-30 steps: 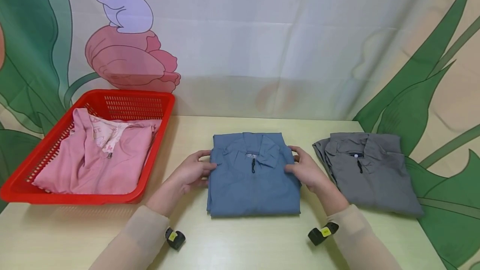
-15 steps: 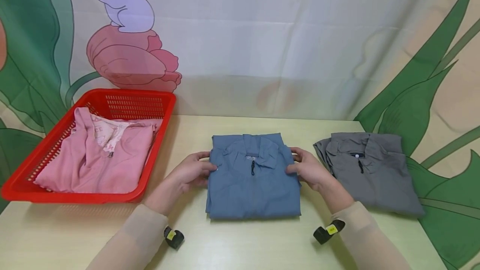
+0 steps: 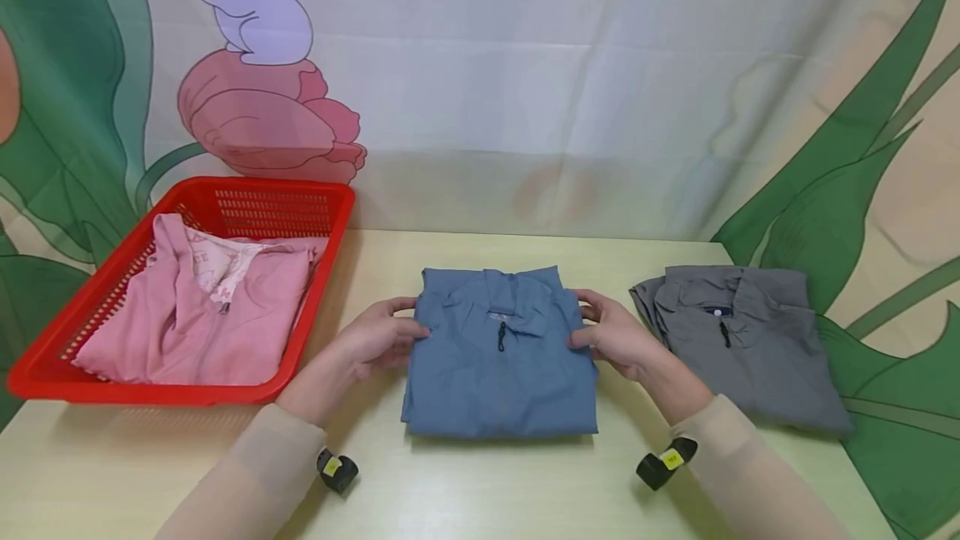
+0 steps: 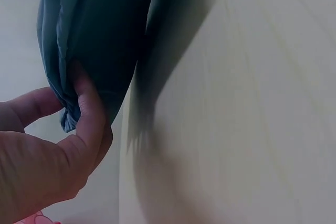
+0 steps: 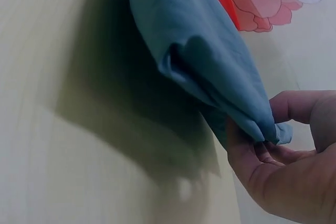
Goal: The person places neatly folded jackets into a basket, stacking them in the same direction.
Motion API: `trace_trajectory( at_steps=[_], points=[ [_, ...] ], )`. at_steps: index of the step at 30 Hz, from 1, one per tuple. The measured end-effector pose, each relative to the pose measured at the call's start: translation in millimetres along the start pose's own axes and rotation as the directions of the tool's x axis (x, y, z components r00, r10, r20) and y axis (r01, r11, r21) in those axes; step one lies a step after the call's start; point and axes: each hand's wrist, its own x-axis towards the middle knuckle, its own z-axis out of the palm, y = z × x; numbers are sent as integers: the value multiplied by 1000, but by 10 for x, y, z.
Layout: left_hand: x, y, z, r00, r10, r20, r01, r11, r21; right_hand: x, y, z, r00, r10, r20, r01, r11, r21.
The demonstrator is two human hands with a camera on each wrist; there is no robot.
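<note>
A blue folded jacket (image 3: 501, 373), with a collar and a short black zip pull, is in the middle of the head view. My left hand (image 3: 378, 333) pinches its left edge, thumb on top and fingers underneath. On the opposite edge, my right hand (image 3: 618, 333) grips it the same way. In the left wrist view the fingers (image 4: 89, 111) curl under the cloth (image 4: 100, 35). The right wrist view has the jacket (image 5: 194, 40) raised over the table, its shadow spread below. The fingertips beneath the fabric are partly hidden.
To the left stands a red plastic basket (image 3: 341, 248) with a pink zip jacket (image 3: 202, 332) inside. A grey folded jacket (image 3: 750, 357) lies at the right edge of the pale table (image 3: 495, 490). A printed curtain (image 3: 480, 107) hangs behind the table.
The blue jacket has shifted slightly left and tilted a little, with both hands keeping hold of it. The whole head view has drifted slightly; basket and grey jacket stay put.
</note>
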Motion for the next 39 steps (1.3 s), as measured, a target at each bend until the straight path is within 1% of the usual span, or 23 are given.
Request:
trace_trajectory(
  at_steps=[4, 9, 14, 19, 25, 29, 36, 39],
  points=[
    [-46, 45, -19, 1000, 26, 0, -26, 1000, -6, -29, -106, 29, 1000, -12, 21, 12, 1000, -12],
    [-148, 140, -37, 998, 69, -7, -69, 998, -3, -60, -263, 49, 998, -31, 57, 31, 1000, -3],
    [-249, 268, -66, 996, 89, 16, -90, 996, 21, -88, -388, 63, 996, -50, 72, 50, 999, -7],
    [-321, 406, -151, 995, 94, 22, -95, 994, 61, -104, -503, 119, 994, -72, 77, 71, 997, 12],
    [-407, 599, -268, 991, 134, 8, -134, 984, 120, -121, -736, 207, 992, -96, 80, 95, 995, 14],
    [-470, 711, -350, 990, 140, 1, -139, 980, 145, -96, -893, 273, 992, -101, 79, 102, 995, 0],
    [-592, 849, -487, 984, 171, -43, -160, 969, 190, -38, -1069, 416, 989, -123, 78, 124, 992, -13],
    [-634, 894, -561, 983, 177, -44, -165, 966, 200, 1, -1132, 483, 987, -135, 82, 137, 990, -17]
  ],
)
